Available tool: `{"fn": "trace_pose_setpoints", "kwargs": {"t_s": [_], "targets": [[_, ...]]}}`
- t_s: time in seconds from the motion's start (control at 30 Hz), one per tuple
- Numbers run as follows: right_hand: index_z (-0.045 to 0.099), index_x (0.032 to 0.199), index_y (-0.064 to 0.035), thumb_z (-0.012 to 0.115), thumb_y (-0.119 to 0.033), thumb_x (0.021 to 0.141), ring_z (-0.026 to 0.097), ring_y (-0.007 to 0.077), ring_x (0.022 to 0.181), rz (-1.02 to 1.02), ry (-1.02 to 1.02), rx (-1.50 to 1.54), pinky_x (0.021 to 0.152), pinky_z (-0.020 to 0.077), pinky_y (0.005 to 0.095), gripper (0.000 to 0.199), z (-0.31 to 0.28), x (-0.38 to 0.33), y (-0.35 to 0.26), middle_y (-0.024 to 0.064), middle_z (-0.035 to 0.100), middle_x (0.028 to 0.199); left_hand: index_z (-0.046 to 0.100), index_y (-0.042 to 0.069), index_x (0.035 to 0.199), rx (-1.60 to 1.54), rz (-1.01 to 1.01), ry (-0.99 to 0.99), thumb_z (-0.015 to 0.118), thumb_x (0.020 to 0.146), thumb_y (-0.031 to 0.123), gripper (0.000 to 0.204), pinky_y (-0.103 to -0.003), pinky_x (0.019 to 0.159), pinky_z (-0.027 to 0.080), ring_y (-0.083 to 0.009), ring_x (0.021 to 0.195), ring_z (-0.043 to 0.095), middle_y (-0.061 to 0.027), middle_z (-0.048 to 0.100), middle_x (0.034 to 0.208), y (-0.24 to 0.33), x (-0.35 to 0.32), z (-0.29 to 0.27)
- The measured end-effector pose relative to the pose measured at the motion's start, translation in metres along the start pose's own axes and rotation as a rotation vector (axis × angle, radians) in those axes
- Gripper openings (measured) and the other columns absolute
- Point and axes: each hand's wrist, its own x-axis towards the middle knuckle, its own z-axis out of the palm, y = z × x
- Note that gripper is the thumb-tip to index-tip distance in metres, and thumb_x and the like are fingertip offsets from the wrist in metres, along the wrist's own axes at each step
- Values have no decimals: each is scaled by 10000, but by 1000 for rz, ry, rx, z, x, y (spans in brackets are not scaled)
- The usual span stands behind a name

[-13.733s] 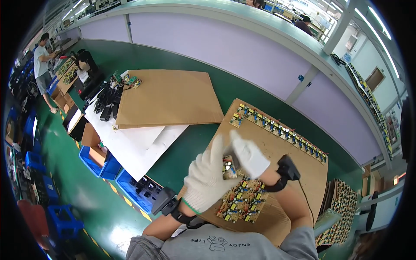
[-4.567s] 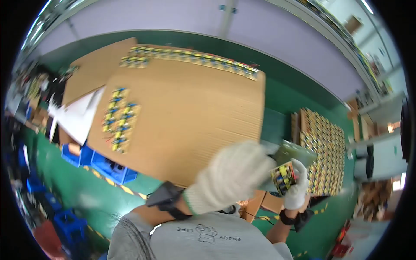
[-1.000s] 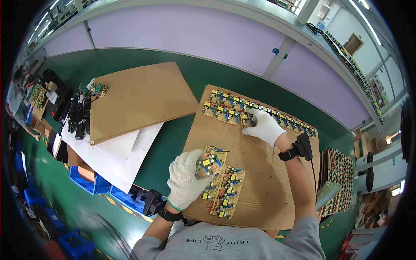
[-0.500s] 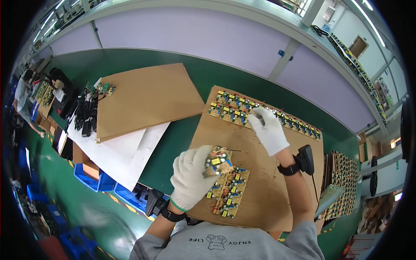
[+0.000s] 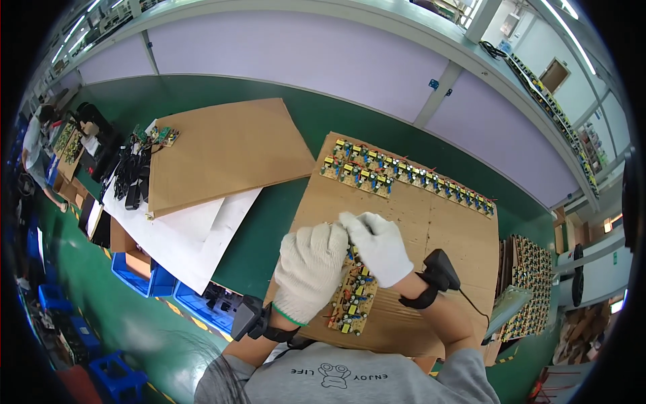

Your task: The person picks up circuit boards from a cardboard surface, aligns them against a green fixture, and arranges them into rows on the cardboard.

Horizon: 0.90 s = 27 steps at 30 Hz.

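Note:
Both my gloved hands meet above the near half of a cardboard sheet [image 5: 410,296]. My left hand [image 5: 311,269], in a cream knit glove, is wrapped round a small circuit board, which the gloves almost wholly hide. Against it, my right hand [image 5: 380,250], in a white glove, has its fingers curled over the same spot; their exact grip is hidden. Just below the gloves lies a strip of circuit boards [image 5: 354,299] with yellow, blue and black parts. Rows of similar circuit boards [image 5: 410,176] line the sheet's far edge, the front row being shorter.
A second cardboard sheet [image 5: 229,151] lies on white sheets at the left, beside black cables [image 5: 128,176]. Blue bins [image 5: 145,279] stand below. Stacked circuit boards [image 5: 528,286] are at the right. A low purple partition [image 5: 289,54] runs behind, and a person [image 5: 35,145] works far left.
My right hand has come back from the far rows toward me and joined my left hand. The board in my left hand, plainly visible before, is now mostly covered.

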Motion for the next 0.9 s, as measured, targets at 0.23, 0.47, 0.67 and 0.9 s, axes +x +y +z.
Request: {"fn": "trace_pose_setpoints", "kwargs": {"t_s": [0.23, 0.47, 0.67, 0.9], "targets": [[585, 852, 17, 484, -292, 1007, 465, 101, 645, 91, 122, 379, 606, 403, 275, 360, 6, -7, 12, 46, 527, 661, 525, 94, 1099, -255, 35, 73, 827, 573, 220, 620, -413, 839, 392, -274, 927, 522, -69, 533, 980, 6, 1, -10], [533, 729, -52, 342, -424, 1037, 517, 114, 539, 340, -124, 660, 514, 398, 262, 520, -31, 6, 29, 21, 507, 592, 544, 88, 1033, -490, -88, 108, 801, 662, 190, 462, -393, 752, 435, -266, 862, 563, -72, 562, 923, -7, 3, -1], [622, 965, -23, 551, -338, 953, 582, 228, 689, -10, 173, -840, 656, 491, 346, 323, -66, 13, 112, 103, 588, 818, 546, 96, 1072, -525, -142, 40, 830, 642, 240, 535, -404, 736, 454, -286, 854, 571, -75, 571, 946, -18, -4, 9], [619, 1119, -46, 834, -461, 616, 593, 333, 899, 17, 29, -522, 822, 480, 424, 687, -80, -3, 98, 149, 606, 983, 468, 5, 1232, -696, -395, 13, 861, 631, 225, 751, -384, 841, 488, -266, 956, 604, -144, 578, 1084, -18, -7, 4]]}}
